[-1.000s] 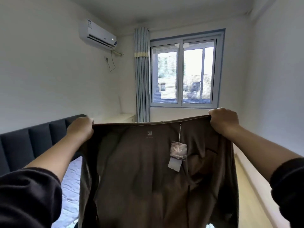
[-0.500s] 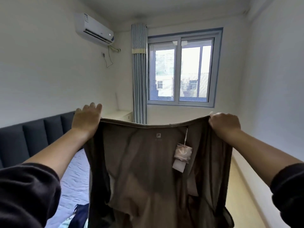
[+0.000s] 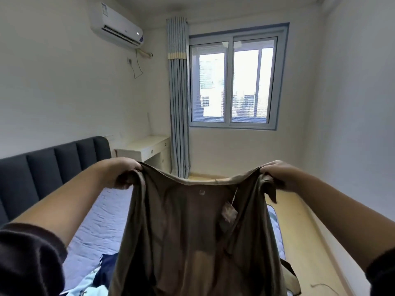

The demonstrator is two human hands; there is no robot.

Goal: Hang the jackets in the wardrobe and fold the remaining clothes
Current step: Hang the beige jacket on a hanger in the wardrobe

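A brown garment (image 3: 192, 236) with a small logo and a paper tag (image 3: 229, 213) on a string hangs spread in front of me over the bed. My left hand (image 3: 124, 175) grips its top left corner. My right hand (image 3: 275, 176) grips the top right corner. The top edge sags between the two hands. Below on the bed lie a dark navy garment (image 3: 106, 270) and a pale blue one (image 3: 85, 287), partly hidden by the brown cloth.
The bed (image 3: 100, 218) has a light blue quilted cover and a dark padded headboard (image 3: 42, 167) on the left. A white desk (image 3: 145, 148) stands by a striped curtain (image 3: 178, 99) and window (image 3: 235, 82). Wooden floor (image 3: 299, 221) runs along the bed's right side.
Both hands have come down with the brown garment, so its top edge now sags lower. The left hand, whose fingers were stretched over the edge, now grips the corner.
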